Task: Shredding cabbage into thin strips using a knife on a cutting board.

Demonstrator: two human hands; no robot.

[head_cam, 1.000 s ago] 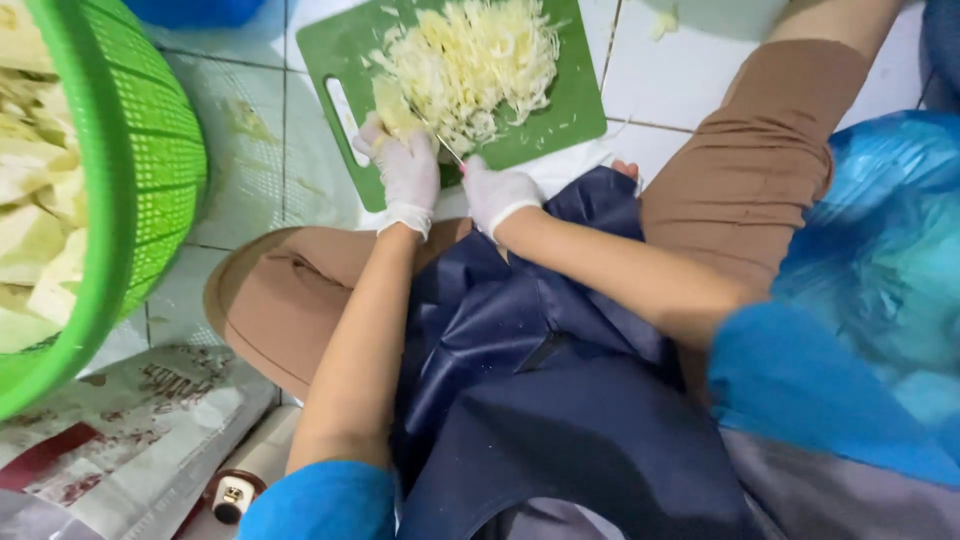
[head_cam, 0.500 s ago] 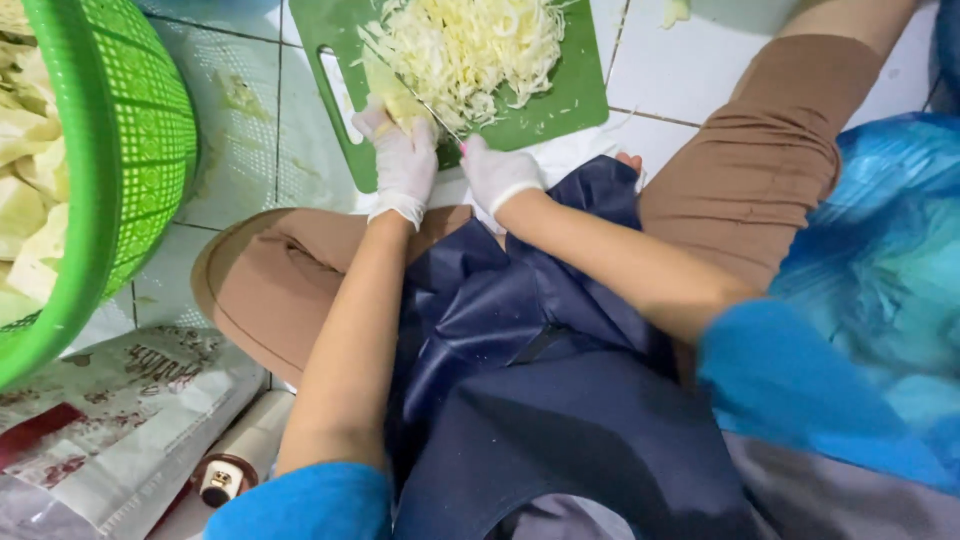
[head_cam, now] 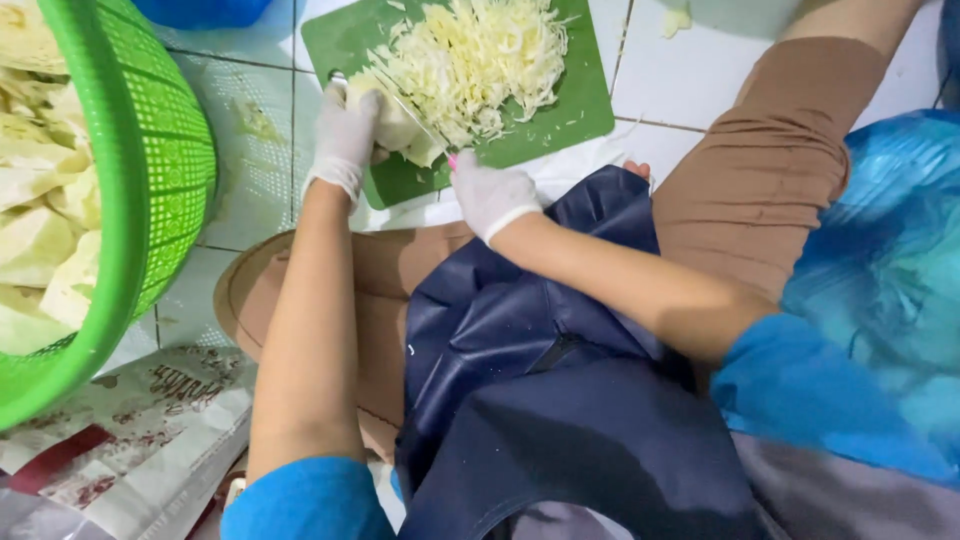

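Hands (head_cam: 345, 135), two; knife (head_cam: 415, 110), one.

Probably a kitchen floor: white tiles (head_cam: 680, 80); green cutting board (head_cam: 570, 110).

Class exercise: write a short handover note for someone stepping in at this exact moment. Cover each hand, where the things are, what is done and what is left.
Left hand, gloved, presses a cabbage chunk on the green cutting board.
Right hand, gloved, grips a knife, blade against the chunk.
Done: a pile of shredded cabbage on the board.
Left: the chunk, plus cabbage pieces in the green basket.
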